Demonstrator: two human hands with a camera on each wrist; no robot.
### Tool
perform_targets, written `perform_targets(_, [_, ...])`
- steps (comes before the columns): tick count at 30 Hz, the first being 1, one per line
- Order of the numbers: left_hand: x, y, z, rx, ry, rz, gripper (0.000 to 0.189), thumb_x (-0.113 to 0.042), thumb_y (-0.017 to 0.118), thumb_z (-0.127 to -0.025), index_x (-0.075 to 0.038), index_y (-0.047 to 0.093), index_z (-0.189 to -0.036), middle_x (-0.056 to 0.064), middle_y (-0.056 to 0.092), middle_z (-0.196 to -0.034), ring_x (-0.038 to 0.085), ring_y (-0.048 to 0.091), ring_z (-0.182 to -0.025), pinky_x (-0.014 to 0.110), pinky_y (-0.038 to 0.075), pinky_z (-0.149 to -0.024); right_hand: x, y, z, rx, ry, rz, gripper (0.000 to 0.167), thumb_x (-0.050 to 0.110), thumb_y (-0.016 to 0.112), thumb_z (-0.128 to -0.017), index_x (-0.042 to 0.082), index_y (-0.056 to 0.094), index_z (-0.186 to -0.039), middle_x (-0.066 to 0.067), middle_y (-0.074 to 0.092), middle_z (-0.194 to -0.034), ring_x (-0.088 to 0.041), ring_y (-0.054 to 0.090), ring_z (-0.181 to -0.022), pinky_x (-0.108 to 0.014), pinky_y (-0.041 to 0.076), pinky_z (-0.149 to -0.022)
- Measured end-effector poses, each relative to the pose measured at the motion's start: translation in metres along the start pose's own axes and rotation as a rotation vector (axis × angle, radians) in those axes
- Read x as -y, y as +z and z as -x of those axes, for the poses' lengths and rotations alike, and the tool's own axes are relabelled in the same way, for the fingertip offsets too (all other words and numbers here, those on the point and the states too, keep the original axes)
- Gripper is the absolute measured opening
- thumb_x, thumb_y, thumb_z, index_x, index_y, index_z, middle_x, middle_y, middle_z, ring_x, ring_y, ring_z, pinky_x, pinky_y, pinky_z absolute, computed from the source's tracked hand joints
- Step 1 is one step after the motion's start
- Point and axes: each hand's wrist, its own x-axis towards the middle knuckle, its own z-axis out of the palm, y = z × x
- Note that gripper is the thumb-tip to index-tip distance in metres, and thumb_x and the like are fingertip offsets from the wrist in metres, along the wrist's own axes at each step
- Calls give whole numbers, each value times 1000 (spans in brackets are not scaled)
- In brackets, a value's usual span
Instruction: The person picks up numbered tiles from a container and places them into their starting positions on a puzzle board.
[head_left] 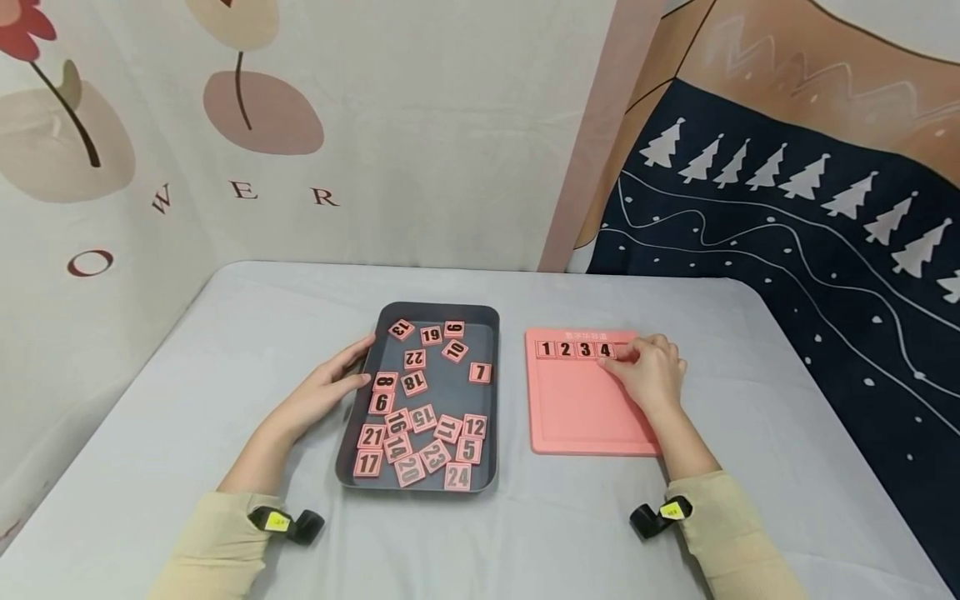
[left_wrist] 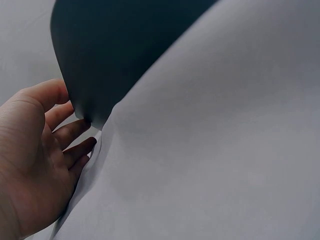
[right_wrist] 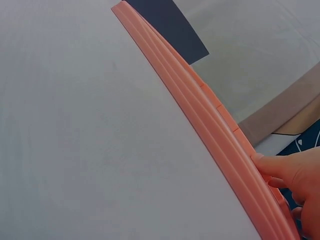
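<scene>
A dark grey tray [head_left: 457, 396] bears several pink number tiles, loosely scattered, among them 7 [head_left: 480, 373] and 24 [head_left: 457, 476]. My left hand [head_left: 326, 383] rests against its left side, fingers fairly straight; the left wrist view shows the fingertips at the dark tray wall [left_wrist: 120, 45]. To the right lies a pink board [head_left: 588, 408], its top row starting with tiles 1 [head_left: 546, 350], 2, 3 and 4 in order. With thumb and fingers my right hand [head_left: 652, 371] pinches the number 4 tile [head_left: 604, 350] in that row. Its curled fingers hide the board's top right corner.
A white cloth [head_left: 420, 550] covers the table. Behind it hangs a pale printed curtain [head_left: 435, 167], and a dark blue cloth with white trees [head_left: 795, 225] hangs at the right. A strip of tablecloth separates tray and board.
</scene>
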Motion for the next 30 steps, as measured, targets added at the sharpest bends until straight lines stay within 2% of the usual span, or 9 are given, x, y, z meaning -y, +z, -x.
perform_targets(9, [0,0,0,1,5,5,63,-15,55,-97,-13,26,-153,14,19,-157,35,16,-142,53,9,-112,1,-3,-1,9,-20,8,30,32,79,-78,5,71,-89,-17,54,-100,-36,43,-97,-52,28,-80])
perform_targets(14, [0,0,0,-2,2,0,63,-14,55,-97,-13,26,-153,14,19,-157,35,15,-142,53,9,-112,13,-13,0,11,-52,-8,35,33,79,-77,6,71,-98,-17,53,-106,-36,42,-102,-53,27,-84])
perform_targets(18, [-1,-1,-1,-5,-2,-1,63,-14,55,-97,-13,26,-153,13,19,-157,34,15,-142,53,9,-112,33,-22,4,10,-126,-55,36,31,80,-76,6,72,-101,-16,52,-108,-36,41,-105,-54,24,-88])
perform_targets(21, [-1,0,-1,-5,-2,0,63,-14,55,-97,-13,26,-153,14,19,-157,34,15,-142,53,9,-112,49,-26,10,16,-188,-101,34,29,82,-74,6,73,-97,-14,52,-106,-35,41,-105,-54,23,-90])
perform_targets(30, [0,0,0,-2,-1,0,63,-14,55,-97,-13,26,-153,14,19,-157,35,15,-142,53,10,-112,80,-27,33,76,-379,-216,30,25,86,-70,13,74,-94,-2,51,-104,-26,42,-102,-47,25,-88])
